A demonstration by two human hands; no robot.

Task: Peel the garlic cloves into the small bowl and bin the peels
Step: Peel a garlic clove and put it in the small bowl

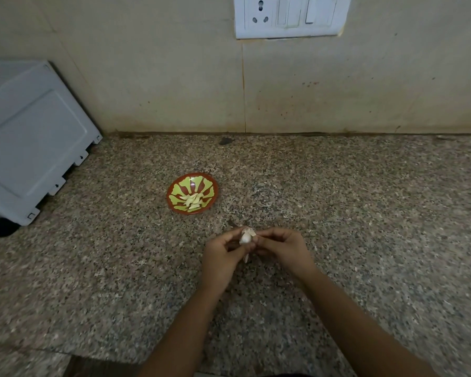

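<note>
A small red bowl with a yellow-green pattern point(192, 193) sits on the granite counter and holds several peeled garlic cloves point(193, 201). In front of it, both hands meet above the counter. My left hand point(220, 254) grips a white piece of garlic point(246, 237) with loose skin at its top. My right hand point(282, 247) pinches the same garlic from the right side. A strip of peel hangs below the hands. No bin is in view.
A white appliance point(30, 140) stands at the left against the tiled wall. A white socket and switch plate point(288, 16) is on the wall above. The speckled counter point(365, 213) stretches to the right; its front edge shows at lower left.
</note>
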